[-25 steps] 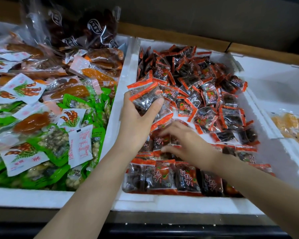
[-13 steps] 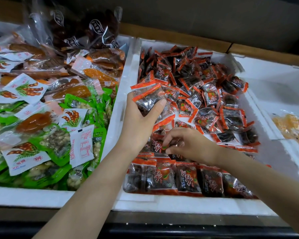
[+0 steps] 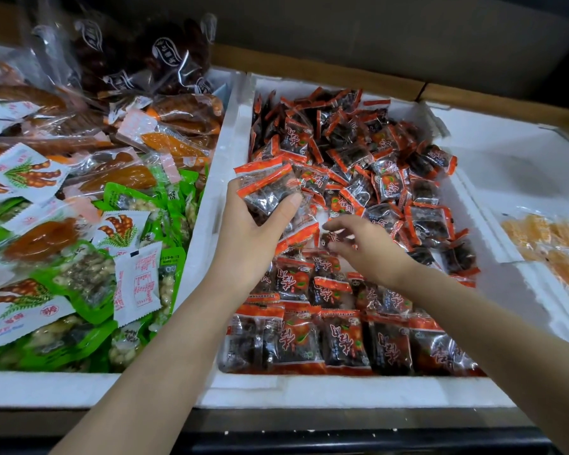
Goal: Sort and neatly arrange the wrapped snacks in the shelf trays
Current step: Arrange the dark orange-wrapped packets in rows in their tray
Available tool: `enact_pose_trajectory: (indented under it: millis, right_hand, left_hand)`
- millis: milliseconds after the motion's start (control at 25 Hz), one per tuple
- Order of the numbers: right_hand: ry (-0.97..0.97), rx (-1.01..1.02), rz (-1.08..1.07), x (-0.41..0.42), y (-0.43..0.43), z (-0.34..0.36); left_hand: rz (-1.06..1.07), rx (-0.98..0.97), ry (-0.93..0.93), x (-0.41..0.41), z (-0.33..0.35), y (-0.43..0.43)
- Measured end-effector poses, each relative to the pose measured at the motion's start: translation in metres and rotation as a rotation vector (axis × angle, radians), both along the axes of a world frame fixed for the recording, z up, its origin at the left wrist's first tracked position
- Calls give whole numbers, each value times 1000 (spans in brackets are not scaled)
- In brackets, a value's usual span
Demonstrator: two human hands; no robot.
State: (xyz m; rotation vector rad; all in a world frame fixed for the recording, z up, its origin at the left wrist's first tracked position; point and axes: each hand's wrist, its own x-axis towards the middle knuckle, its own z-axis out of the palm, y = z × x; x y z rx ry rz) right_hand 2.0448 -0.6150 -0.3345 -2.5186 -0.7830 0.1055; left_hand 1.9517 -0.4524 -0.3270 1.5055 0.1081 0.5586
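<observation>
Snacks in orange-edged wrappers [image 3: 368, 149] fill the middle foam tray [image 3: 342, 390], heaped loose at the far end and lined up in a tidy row [image 3: 342, 343] along the near wall. My left hand [image 3: 257, 224] grips a small stack [image 3: 266, 188] of them above the tray's left side. My right hand [image 3: 365, 249] hovers just right of it, fingers half curled; whether it pinches a packet I cannot tell. Green and white packets [image 3: 79, 267] crowd the left tray.
</observation>
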Motion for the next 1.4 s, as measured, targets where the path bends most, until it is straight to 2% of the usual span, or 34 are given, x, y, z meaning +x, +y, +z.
enact_pose_trajectory:
  millis: [80,160,280,360,480,560,640,760,880,960,1040,1120,1240,1400]
  right_hand:
    - [83,-28,-16,10,-8,-1]
    - [151,-160,87,10,-12,-1]
    - [69,-374,184,0,-14,-6]
    - [-16,-427,194,-4,-14,-10]
    - [-151,-263,171,-5,-16,-5]
    - [-334,-92,78,-8,-19,-2]
    - [-436,-79,115,-16,-23,0]
    - [-170,-260,253,-25,-27,-2]
    - [-100,-196,180,-15,-27,-5]
    - [12,-233,126,-11,-23,-6]
    - [114,-241,163,-9,-20,-8]
    - [97,-235,215,-9,-18,-4]
    - [-41,-146,60,6,-15,0]
    - [73,-271,-70,35,-4,-5]
  left_hand:
    - [-1,7,4,0,0,0]
    - [-4,4,5,1,0,0]
    - [5,15,3,2,-2,1]
    - [11,16,0,2,-2,0]
    - [16,8,8,1,-2,0]
    - [18,2,7,1,-1,0]
    - [14,7,3,1,-1,0]
    - [14,6,-2,0,0,-1]
    - [10,3,1,0,0,-1]
    - [11,6,4,0,1,-2]
    - [12,12,3,-1,1,-2]
    - [19,8,3,0,1,-2]
    - [19,4,2,0,1,-2]
    - [11,13,5,0,0,-2]
